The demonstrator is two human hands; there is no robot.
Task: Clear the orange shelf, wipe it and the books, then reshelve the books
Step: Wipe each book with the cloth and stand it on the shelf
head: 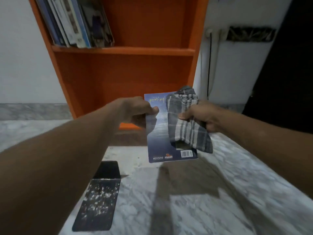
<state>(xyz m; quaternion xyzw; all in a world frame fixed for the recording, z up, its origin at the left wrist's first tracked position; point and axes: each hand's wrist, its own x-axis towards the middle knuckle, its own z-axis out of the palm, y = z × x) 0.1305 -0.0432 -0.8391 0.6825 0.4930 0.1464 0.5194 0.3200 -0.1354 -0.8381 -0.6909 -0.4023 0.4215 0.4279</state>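
Your left forearm (pixel 50 158), nearest, leads to the left hand (pixel 135 110), which pinches the upper left edge of a blue book (pixel 159 141), back cover toward you. Right hand (pixel 201 116): fist round a grey checked cloth (pixel 188 126) laid against that cover.

Progress, judged: book-wiping under way. Several books (pixel 76 22) lean on the orange shelf (pixel 123 50), above and beyond the hands; the bay behind them is bare. One dark book (pixel 100 195) lies flat below the left forearm, likely pending.

Surface: grey marbled floor (pixel 203 209). Room: white walls; black cable (pixel 210 65) beyond the right hand.
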